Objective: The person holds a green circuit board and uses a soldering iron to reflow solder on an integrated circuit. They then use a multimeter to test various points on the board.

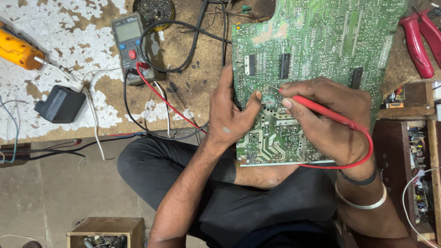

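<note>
A large green circuit board [317, 41] lies solder side up across my lap and the worktable edge. My left hand [229, 115] grips its left edge, thumb pressed on the board near the middle. My right hand [330, 119] holds a red test probe [321, 110] like a pen, its metal tip touching the board right beside my left thumb. The probe's red lead loops round my right wrist. A grey multimeter [129, 46] lies on the table at upper left, with red and black leads plugged in.
A yellow tool [17, 50] and a black power adapter [59, 104] lie at far left. Red-handled pliers [420, 39] rest at top right. A wooden box with parts [108, 232] stands on the floor; an open chassis [415, 151] sits at right.
</note>
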